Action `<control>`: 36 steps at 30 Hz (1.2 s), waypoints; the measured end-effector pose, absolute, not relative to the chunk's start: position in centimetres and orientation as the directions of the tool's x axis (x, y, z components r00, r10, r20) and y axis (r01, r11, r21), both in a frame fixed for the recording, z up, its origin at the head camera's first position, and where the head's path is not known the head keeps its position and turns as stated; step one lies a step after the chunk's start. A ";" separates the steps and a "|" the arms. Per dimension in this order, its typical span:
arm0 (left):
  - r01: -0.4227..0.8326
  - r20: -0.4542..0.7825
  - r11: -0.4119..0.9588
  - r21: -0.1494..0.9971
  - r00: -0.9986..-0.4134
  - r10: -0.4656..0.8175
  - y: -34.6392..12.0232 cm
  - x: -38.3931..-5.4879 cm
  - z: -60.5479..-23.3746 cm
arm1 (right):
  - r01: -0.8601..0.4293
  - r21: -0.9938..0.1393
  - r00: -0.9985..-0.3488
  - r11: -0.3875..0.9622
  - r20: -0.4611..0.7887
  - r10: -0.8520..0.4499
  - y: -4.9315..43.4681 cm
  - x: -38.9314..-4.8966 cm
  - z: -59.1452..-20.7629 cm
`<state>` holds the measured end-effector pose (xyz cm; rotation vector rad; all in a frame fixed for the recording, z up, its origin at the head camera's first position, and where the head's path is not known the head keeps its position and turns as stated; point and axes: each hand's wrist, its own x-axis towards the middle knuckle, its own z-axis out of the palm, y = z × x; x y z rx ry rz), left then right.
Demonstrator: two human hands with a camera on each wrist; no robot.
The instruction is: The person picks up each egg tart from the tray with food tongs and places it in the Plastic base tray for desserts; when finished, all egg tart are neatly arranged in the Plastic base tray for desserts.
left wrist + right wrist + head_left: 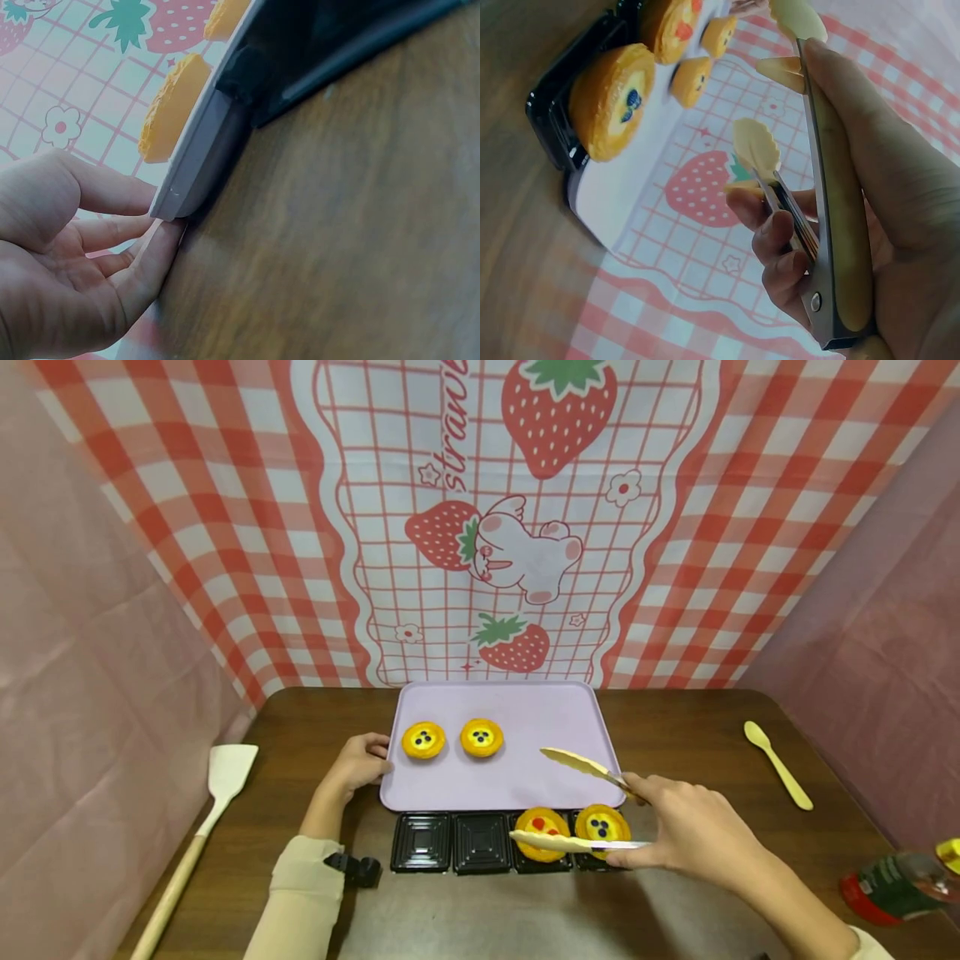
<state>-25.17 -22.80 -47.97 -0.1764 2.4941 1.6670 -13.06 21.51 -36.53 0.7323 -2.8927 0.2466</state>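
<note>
My left hand [360, 766] pinches the left edge of a pale lilac tray [540, 706]. In the left wrist view, thumb and fingers lie on either side of the tray's rim [174, 191]. Two blueberry-topped tarts [423, 740] sit on the tray's left half. In my right hand [693, 818] I hold a pair of tongs [581, 763], its cream-tipped arms spread apart with nothing between them. The lower arm passes over a red-topped tart [542, 823] and a blueberry tart [602, 823], which sit in the two right compartments of a black container [422, 843].
A white spatula [229, 768] with a wooden handle lies at the far left. On the right are a cream spoon [780, 767] and a bottle [896, 887] with a yellow cap. A checked strawberry cloth [667, 568] hangs behind the wooden table [322, 714].
</note>
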 end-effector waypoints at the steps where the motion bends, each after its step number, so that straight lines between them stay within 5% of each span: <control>1: -0.170 -0.176 0.380 0.909 -0.984 -0.021 -22.8 -25.1 -47.9 | -0.481 -0.125 -0.871 0.868 0.184 -0.456 21.5 -13.1 -36.4; 23: -0.176 -0.184 0.354 0.918 -0.983 -0.011 -22.8 -25.1 -48.2 | -0.490 -0.275 -0.871 0.827 0.141 -0.470 18.7 -18.9 -34.0; 36: -0.163 -0.170 0.358 0.919 -0.985 -0.013 -23.2 -25.3 -48.2 | -0.483 -0.249 -0.875 0.840 0.108 -0.471 16.4 -22.3 -35.8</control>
